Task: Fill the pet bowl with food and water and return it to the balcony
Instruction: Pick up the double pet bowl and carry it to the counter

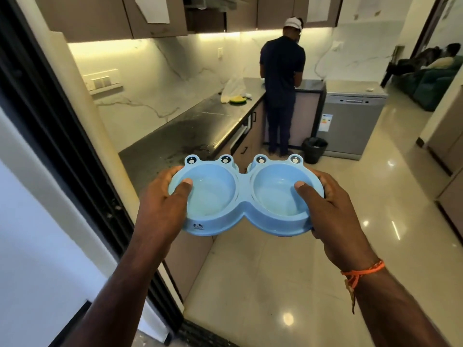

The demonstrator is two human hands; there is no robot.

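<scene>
A light blue double pet bowl (241,196) with frog-eye bumps on its far rim hangs level in front of me, over the kitchen doorway. Both cups look empty. My left hand (162,199) grips the left end, thumb hooked over the rim into the left cup. My right hand (333,204) grips the right end the same way, thumb inside the right cup. An orange thread band sits on my right wrist.
A dark sliding door frame (75,156) runs along my left. A black counter (200,123) stretches ahead on the left with a white bag (234,88) and a yellow-green dish. A person (281,91) stands at its far end. A black bin (314,149) and a dishwasher (350,121) stand beyond on glossy tile floor.
</scene>
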